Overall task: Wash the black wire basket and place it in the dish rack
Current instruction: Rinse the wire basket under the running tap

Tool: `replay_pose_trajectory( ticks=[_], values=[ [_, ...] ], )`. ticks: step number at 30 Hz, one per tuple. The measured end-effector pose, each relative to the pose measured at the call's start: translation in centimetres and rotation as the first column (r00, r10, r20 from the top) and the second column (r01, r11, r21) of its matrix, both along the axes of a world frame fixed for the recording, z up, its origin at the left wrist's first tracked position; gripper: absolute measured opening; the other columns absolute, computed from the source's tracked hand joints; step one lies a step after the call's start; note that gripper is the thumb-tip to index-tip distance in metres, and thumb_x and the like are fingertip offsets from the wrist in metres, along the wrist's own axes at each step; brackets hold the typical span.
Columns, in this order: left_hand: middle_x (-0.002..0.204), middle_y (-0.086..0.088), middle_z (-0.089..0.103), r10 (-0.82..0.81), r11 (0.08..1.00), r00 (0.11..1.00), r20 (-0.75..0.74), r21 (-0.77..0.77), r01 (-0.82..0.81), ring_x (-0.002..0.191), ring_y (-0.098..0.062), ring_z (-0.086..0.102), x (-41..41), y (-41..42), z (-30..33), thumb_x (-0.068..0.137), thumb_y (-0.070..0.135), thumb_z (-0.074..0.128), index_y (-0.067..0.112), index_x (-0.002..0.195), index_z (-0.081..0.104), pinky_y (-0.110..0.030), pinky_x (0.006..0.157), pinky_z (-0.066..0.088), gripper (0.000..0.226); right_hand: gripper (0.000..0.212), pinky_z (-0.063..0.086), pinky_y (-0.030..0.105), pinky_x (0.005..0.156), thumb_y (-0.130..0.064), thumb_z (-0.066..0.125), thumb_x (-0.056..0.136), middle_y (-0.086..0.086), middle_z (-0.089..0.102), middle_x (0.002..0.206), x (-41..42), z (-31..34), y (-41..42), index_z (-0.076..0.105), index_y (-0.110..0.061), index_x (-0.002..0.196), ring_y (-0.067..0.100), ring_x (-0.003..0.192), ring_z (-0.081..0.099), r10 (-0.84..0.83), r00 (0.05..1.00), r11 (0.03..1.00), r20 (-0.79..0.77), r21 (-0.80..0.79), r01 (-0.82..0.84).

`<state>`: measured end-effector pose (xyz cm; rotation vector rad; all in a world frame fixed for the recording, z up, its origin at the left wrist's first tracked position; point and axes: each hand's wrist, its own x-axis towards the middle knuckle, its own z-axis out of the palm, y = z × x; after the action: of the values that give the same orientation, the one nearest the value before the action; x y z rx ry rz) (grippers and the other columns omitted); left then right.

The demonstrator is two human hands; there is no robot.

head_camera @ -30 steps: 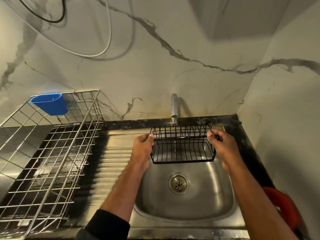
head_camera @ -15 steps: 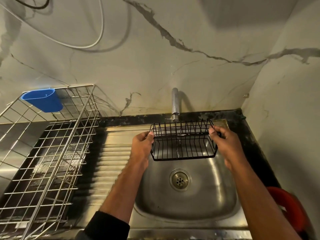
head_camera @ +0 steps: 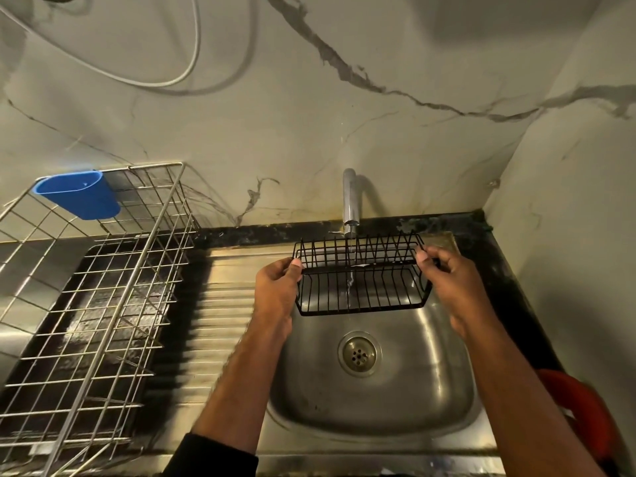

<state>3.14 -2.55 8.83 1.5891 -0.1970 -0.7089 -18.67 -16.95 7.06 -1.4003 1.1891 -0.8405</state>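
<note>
A: Which step is in hand?

B: Rinsing, by my judgement. The black wire basket (head_camera: 361, 275) is held in the air over the sink (head_camera: 430, 390), directly under the tap (head_camera: 350, 201). A thin stream of water passes through the wires near the middle of the basket and falls toward the drain (head_camera: 359, 353).

A: State of the hands?

B: The left hand (head_camera: 277, 287) grips the left end of the basket, thumb curled over the top wire. The right hand (head_camera: 447, 280) pinches the right end, fingertips (head_camera: 422, 258) on the upper rim. The basket spans the gap between both hands and touches nothing else.

A: Next move?

B: Probably turning the basket so that the stream reaches every wire. After that, carry it left across the ribbed drainboard (head_camera: 220, 321) to the dish rack (head_camera: 103, 304), which stands well apart on the left. A blue cup (head_camera: 81, 194) hangs on its far edge.
</note>
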Motion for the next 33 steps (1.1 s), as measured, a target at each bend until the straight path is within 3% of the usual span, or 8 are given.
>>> replay_pose_trajectory(
  ticks=[4,8,17,26,33],
  values=[
    [0.099,-0.004,0.072,0.001,1.000,1.000,-0.005,0.010,-0.001,0.112,-0.026,0.068,-0.1,-0.1,0.1,0.100,0.016,0.063,0.004,0.116,0.068,-0.010,0.071,0.046,0.020,0.037,0.044,0.016,0.082,-0.035,0.068,0.093,-0.007,0.068,0.113,0.0,0.2,0.0,0.066,-0.018,0.125,-0.001,0.104,0.060,0.003,1.000,1.000,0.012,-0.011,-0.003],
    [0.108,-0.010,0.074,0.008,1.000,1.000,0.000,0.021,-0.008,0.109,-0.023,0.068,-0.3,-0.2,0.1,0.100,0.017,0.063,0.002,0.120,0.068,0.000,0.056,0.043,0.025,0.036,0.045,0.015,0.081,-0.032,0.067,0.093,-0.003,0.069,0.114,-0.1,0.6,-0.1,0.067,-0.016,0.125,0.001,0.104,0.062,-0.008,0.999,1.000,0.031,-0.017,0.008],
    [0.107,-0.007,0.074,0.001,1.000,1.000,-0.010,0.012,-0.001,0.110,-0.023,0.069,-0.7,-0.3,-0.2,0.099,0.018,0.064,0.004,0.119,0.068,-0.015,0.077,0.047,0.025,0.034,0.045,0.013,0.084,-0.025,0.067,0.094,-0.003,0.070,0.115,-0.6,1.1,0.1,0.067,-0.013,0.126,0.001,0.106,0.063,-0.019,0.998,0.999,0.061,-0.025,0.020],
    [0.110,-0.009,0.075,0.012,1.000,1.000,-0.010,0.021,-0.012,0.109,-0.020,0.069,-0.5,0.0,-0.2,0.098,0.020,0.066,0.003,0.119,0.069,-0.011,0.073,0.044,0.027,0.029,0.046,0.016,0.089,-0.023,0.065,0.095,-0.003,0.070,0.114,-0.4,1.3,0.4,0.068,-0.015,0.123,0.003,0.108,0.062,0.004,0.998,0.999,0.061,-0.040,-0.002],
    [0.108,-0.009,0.075,0.032,0.999,0.999,-0.018,0.010,-0.031,0.108,-0.019,0.069,-0.1,0.5,0.1,0.098,0.017,0.065,0.003,0.116,0.070,-0.004,0.064,0.046,0.023,0.032,0.049,0.028,0.098,-0.032,0.068,0.092,-0.005,0.070,0.117,-0.2,0.6,0.3,0.070,-0.020,0.122,0.007,0.113,0.063,0.030,0.999,0.998,0.020,-0.050,-0.028]
  ],
)
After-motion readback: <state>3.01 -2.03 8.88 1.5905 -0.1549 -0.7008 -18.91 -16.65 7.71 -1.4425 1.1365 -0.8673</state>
